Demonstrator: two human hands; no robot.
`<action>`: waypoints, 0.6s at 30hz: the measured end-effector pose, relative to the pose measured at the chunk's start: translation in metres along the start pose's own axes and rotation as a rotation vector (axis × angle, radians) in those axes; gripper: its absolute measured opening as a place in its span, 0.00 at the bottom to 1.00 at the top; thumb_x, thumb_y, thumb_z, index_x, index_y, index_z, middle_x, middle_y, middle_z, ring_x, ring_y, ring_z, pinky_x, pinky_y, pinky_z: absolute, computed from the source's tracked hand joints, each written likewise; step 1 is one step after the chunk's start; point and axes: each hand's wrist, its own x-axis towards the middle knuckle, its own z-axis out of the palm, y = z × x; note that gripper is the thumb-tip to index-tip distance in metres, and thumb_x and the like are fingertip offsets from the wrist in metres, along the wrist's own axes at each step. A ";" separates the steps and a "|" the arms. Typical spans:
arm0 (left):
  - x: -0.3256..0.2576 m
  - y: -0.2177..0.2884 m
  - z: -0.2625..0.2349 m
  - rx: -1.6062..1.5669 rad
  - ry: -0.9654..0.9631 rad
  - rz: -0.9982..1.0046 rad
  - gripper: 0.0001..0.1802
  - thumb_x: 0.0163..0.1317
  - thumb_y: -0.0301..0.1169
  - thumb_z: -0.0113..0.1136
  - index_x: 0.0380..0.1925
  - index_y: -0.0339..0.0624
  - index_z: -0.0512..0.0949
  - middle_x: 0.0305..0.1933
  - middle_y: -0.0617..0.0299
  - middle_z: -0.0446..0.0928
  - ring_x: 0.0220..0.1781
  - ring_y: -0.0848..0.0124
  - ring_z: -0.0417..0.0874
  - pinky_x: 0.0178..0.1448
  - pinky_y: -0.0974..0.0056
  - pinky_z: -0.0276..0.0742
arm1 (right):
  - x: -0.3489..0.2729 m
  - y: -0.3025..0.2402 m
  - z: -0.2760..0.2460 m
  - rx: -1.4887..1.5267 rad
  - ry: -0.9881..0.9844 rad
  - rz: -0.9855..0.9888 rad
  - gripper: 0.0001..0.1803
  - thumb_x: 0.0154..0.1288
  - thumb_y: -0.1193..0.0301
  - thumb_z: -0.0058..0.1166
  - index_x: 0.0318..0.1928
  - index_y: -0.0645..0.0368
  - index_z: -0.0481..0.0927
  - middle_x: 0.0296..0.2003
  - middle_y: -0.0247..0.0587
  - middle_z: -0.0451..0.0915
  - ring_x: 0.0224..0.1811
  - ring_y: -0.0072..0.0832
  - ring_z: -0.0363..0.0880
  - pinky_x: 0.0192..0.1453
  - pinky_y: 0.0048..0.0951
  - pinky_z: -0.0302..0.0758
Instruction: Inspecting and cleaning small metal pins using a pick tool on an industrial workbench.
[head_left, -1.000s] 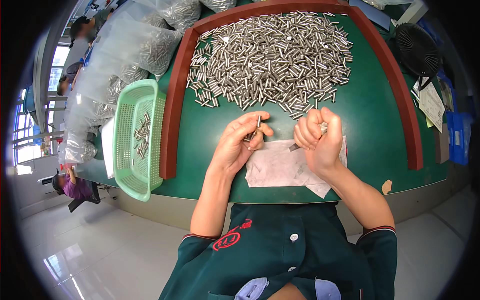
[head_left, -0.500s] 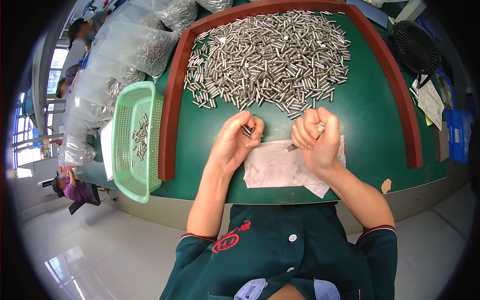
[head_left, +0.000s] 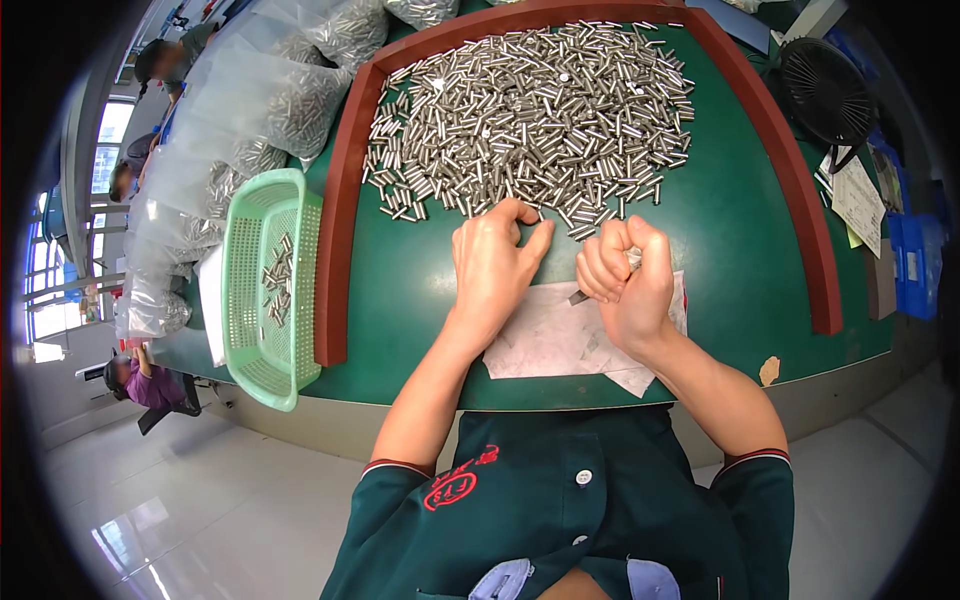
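A wide heap of short silvery metal pins lies on the green tabletop. At the heap's near edge is my left hand, back upward and fingers curled, with a pin at the tips of thumb and forefinger. Whether more pins lie in its palm is hidden. To its right my right hand is closed in a fist above a stained whitish cloth. A flat dark-grey tip pokes out of this fist on the left, and something pale shows at its top; the rest is covered by the fingers.
A dark red raised border frames the heap. Left of it stands a light green plastic basket holding some pins. Clear bags of pins line the far left. A black fan and papers are at right. Other people sit far left.
My left hand has turned from palm side showing to back upward and reached right to the pins at the heap's edge. My right hand stays closed in nearly the same place.
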 end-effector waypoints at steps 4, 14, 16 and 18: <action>-0.005 0.000 0.000 -0.031 0.039 0.032 0.05 0.45 0.26 0.59 0.22 0.35 0.75 0.07 0.64 0.55 0.10 0.76 0.53 0.17 0.67 0.54 | -0.001 -0.001 0.002 -0.014 -0.011 -0.011 0.22 0.63 0.62 0.24 0.11 0.53 0.52 0.06 0.28 0.51 0.09 0.18 0.44 0.15 0.22 0.46; -0.018 -0.029 -0.020 -1.494 -0.472 -0.375 0.05 0.59 0.29 0.51 0.31 0.39 0.70 0.26 0.64 0.65 0.18 0.84 0.52 0.21 0.79 0.50 | 0.001 0.000 -0.001 -0.045 -0.010 0.017 0.23 0.63 0.59 0.25 0.11 0.52 0.50 0.07 0.27 0.49 0.10 0.17 0.43 0.16 0.22 0.46; -0.020 -0.033 -0.018 -1.535 -0.550 -0.354 0.05 0.60 0.28 0.49 0.34 0.37 0.69 0.29 0.60 0.70 0.18 0.85 0.56 0.22 0.78 0.52 | 0.000 -0.002 0.000 -0.036 -0.011 0.005 0.23 0.63 0.59 0.25 0.11 0.52 0.50 0.07 0.27 0.49 0.10 0.17 0.43 0.16 0.22 0.46; -0.020 -0.034 -0.017 -1.523 -0.538 -0.348 0.05 0.61 0.27 0.48 0.34 0.37 0.69 0.29 0.60 0.70 0.18 0.85 0.56 0.22 0.78 0.53 | 0.000 -0.001 0.001 -0.035 -0.009 0.006 0.23 0.63 0.60 0.25 0.11 0.52 0.50 0.07 0.27 0.49 0.10 0.17 0.43 0.16 0.22 0.46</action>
